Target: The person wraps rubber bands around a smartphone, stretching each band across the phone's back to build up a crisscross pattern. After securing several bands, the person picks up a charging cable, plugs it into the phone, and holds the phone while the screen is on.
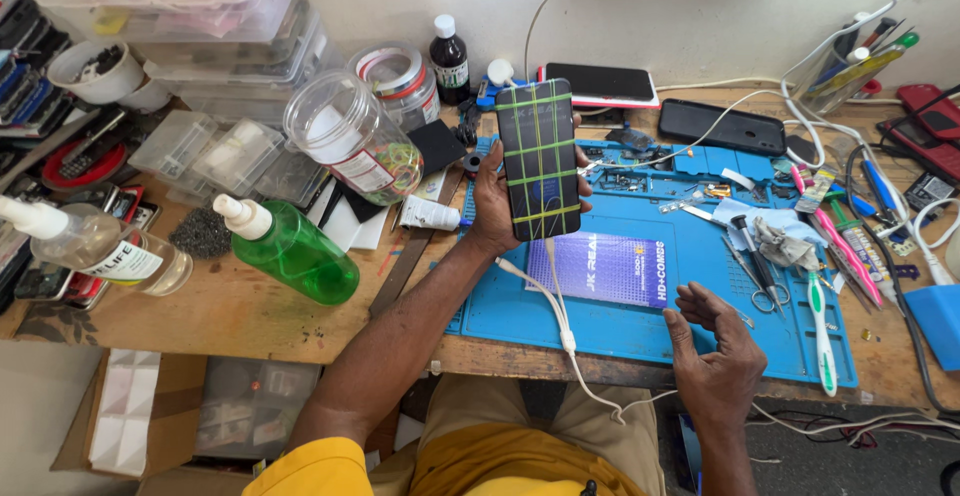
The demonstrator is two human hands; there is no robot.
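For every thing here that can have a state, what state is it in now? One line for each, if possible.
Left hand: closed in a grip on the phone.
Right hand: open, empty, above the blue work mat.
Black phone wrapped in yellow-green rubber bands: held upright, white cable plugged in at the bottom.
Green plastic bottle: lying tilted, capped.
Clear plastic jar: tilted on its side.
Small dark bottle: upright, white cap on.
Scissors: lying on the mat.

The front part of the blue mat point(620, 331) lies open, and a hand can pass there. To the right, scissors point(765, 291) and a toothbrush point(820, 331) block; to the left, a green bottle point(290, 251) and a clear jar point(350, 136) stand close.
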